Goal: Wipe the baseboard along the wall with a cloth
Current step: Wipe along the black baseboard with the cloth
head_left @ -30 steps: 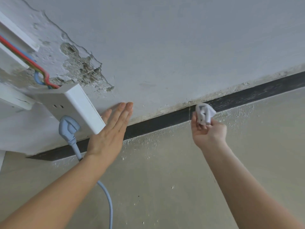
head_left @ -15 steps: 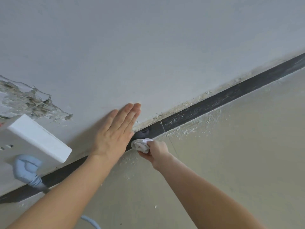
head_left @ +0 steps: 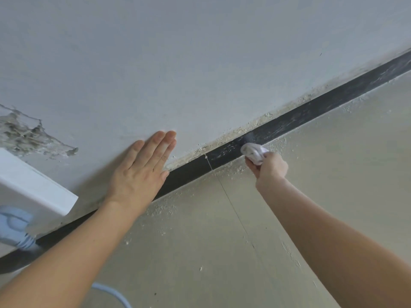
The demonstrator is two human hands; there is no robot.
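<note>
A black baseboard [head_left: 311, 113] runs diagonally from lower left to upper right where the pale grey wall [head_left: 200, 63] meets the beige floor [head_left: 222, 230]. My right hand [head_left: 269, 168] grips a bunched white cloth [head_left: 253, 152] and presses it against the baseboard near the middle of the view. My left hand [head_left: 142, 172] lies flat on the wall with straight fingers, just above the baseboard and left of the cloth. Crumbled plaster dust lines the baseboard's top edge and the floor below it.
A white power strip [head_left: 33, 185] hangs on the wall at the left, with a light blue plug [head_left: 13, 227] and cable [head_left: 113, 292] trailing over the floor. Above it is a patch of broken plaster [head_left: 26, 134].
My right hand has slid the cloth along the baseboard, first left up to my left hand, then back to the right. My left hand stays flat on the wall. The view shifted right.
</note>
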